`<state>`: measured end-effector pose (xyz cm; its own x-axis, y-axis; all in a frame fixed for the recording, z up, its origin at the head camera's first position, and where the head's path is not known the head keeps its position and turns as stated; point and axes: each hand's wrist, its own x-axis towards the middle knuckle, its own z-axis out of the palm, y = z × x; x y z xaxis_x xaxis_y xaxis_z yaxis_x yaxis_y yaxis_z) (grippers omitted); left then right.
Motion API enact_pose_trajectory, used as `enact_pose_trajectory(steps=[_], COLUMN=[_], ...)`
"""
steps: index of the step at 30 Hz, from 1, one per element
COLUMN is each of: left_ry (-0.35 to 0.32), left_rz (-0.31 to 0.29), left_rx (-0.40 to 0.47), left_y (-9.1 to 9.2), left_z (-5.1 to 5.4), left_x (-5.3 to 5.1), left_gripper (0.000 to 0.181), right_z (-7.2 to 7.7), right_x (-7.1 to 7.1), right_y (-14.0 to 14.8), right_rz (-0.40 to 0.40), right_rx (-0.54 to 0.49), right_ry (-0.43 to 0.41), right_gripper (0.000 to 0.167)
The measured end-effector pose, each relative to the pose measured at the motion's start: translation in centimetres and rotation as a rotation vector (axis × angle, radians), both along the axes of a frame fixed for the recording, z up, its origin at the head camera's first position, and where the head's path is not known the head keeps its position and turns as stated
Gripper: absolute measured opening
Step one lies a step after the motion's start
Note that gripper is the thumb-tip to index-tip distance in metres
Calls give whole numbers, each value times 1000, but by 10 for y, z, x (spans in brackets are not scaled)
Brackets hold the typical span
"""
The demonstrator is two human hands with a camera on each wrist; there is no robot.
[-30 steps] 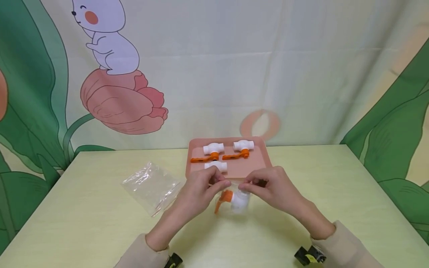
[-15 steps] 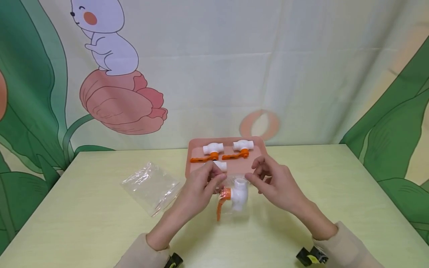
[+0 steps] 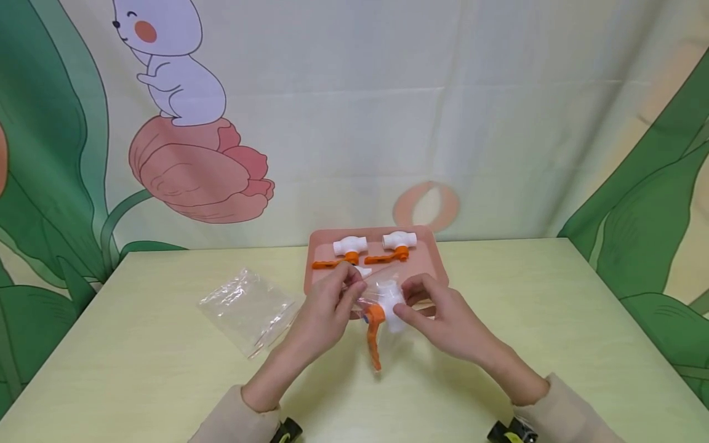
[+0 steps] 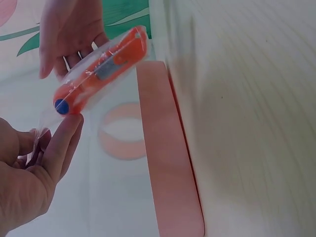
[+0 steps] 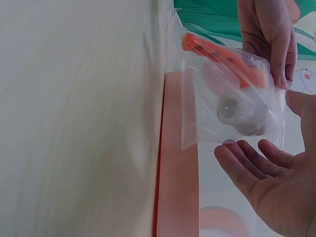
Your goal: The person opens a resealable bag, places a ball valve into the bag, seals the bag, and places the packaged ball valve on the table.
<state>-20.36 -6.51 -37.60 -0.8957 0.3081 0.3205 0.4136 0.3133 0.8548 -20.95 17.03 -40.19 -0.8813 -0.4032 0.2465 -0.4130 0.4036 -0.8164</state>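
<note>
Rn, lower ctr of head view: ridged white plastic valve (image 3: pixel 392 307) w/ curved orange handle (image 3: pixel 373 341), inside clear crinkly bag (image 5: pixel 190 121). L hand (image 3: pixel 324 311) pinches bag's edge; R hand (image 3: pixel 451 317) relaxed, fingers apart, alongside (contact unclear). Mid-frame: smooth pink tray (image 3: pixel 429 261) w/ more valves (image 3: pixel 350 245). Vs half-sec ago, bagged valve's turned, R thumb's lower.

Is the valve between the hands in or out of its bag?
Inside: the right wrist view shows the clear plastic bag around the ball valve, orange handle included. Whether the bag's mouth is sealed, I cannot tell.
</note>
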Motion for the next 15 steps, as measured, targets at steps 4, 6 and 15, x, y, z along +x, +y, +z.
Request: enact_pose_trajectory(steps=[4, 6, 15], left_ry=[-21, -45, -123], left_rz=[8, 15, 39], left_rx=[13, 25, 39], left_y=[-1, -2, -1], left_z=[-2, -3, -8], left_x=[-1, -1, -3], left_gripper=[4, 5, 6], right_z=[-2, -2, -1], right_x=[2, 2, 3], right_y=[-3, -4, -9], right_rz=[22, 28, 40], right_rx=[-7, 2, 53], right_ry=[14, 34, 129], right_gripper=[44, 48, 67])
